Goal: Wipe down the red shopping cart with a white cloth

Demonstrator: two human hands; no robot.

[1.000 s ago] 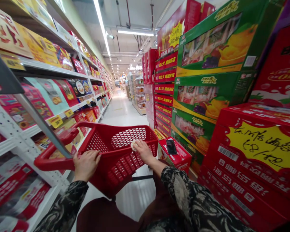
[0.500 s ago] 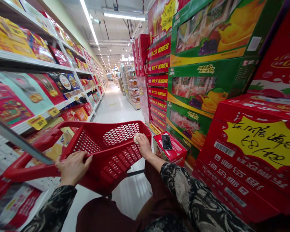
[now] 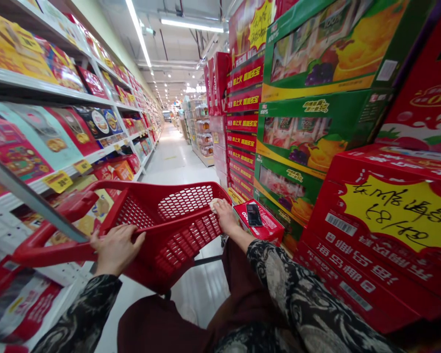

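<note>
A red plastic shopping cart [image 3: 185, 247] with a perforated basket stands in front of me, turned at an angle. My left hand [image 3: 115, 249] is closed around the cart's near-side rim, close to the handle end. Farther along, at the right corner of the same rim, my right hand [image 3: 226, 218] presses a white crumpled wipe [image 3: 214, 203] against the plastic. Its fingers are bunched, and they partly hide the wipe. A black phone [image 3: 254, 214] lies on top of a red carton [image 3: 272, 233] just to the right of that hand.
Shelves [image 3: 47, 86] of packaged goods line the left side. Stacked green juice cartons [image 3: 297, 120] and red drink cartons [image 3: 353, 235] rise close on the right. A white-floored aisle [image 3: 169, 154] runs ahead. A grey metal bar [image 3: 33, 196] crosses the cart's left end.
The cart and both hands sit slightly farther right in view. My right hand, with the wipe, has shifted a little right at the rim's corner. The phone stays on the carton.
</note>
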